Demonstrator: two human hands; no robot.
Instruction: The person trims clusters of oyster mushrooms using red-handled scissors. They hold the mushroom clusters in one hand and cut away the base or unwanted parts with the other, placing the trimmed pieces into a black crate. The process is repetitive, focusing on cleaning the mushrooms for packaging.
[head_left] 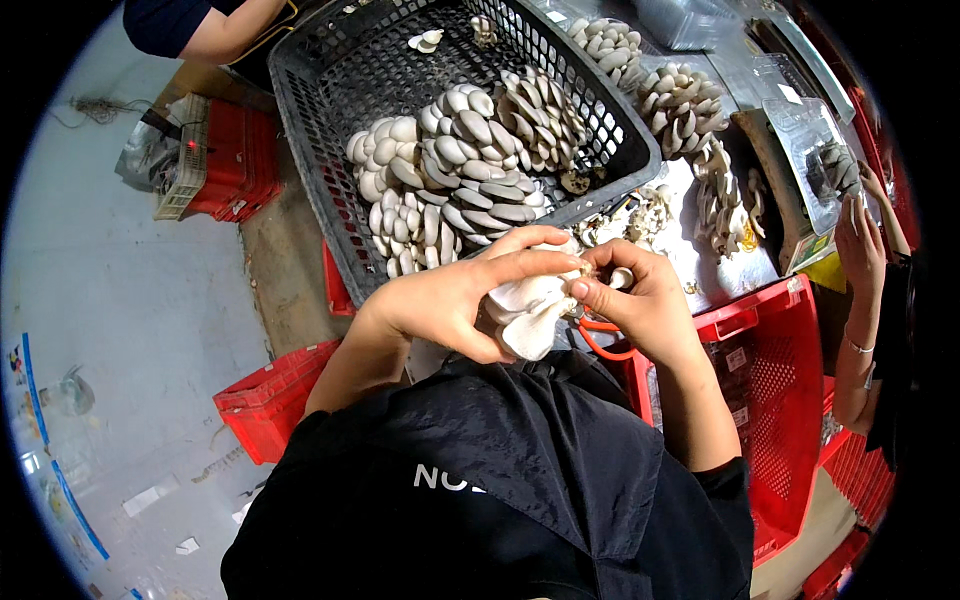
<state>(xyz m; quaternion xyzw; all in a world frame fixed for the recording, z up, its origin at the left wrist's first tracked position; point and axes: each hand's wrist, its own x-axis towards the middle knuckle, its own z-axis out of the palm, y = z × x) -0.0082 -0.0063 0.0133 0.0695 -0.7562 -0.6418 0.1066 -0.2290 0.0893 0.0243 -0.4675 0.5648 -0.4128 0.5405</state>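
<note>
A: Where is the cluster (pixel 532 318)?
B: In both hands, in front of the person's black top (pixel 520 450); it is pale, with broad caps spreading toward the person, just this side of the near edge of the crate (pixel 345 265).
A: How is it gripped?
B: The left hand (pixel 450 295) grasps it, thumb below and fingers over the top; the right hand (pixel 645 300) pinches its stem end between thumb and fingertips; a small mushroom (pixel 622 277) shows by the right fingers, though I cannot tell whether they grip it.
A: And below that hand?
B: An orange loop handle (pixel 605 348); I cannot tell whether the hand touches it.
A: What does the crate carry?
B: A heap (pixel 440 170) of grey and pale mushrooms, filling its middle and near end; a small white piece (pixel 426 41) lies toward its far edge.
A: And the worktop (pixel 750 270)?
B: Scraps (pixel 640 225) lie beside the crate's near right corner; more grey mushrooms (pixel 685 105) lie beyond; at the worktop's right edge, a co-worker's hand (pixel 860 245) is beside a clear tray (pixel 800 150).
</note>
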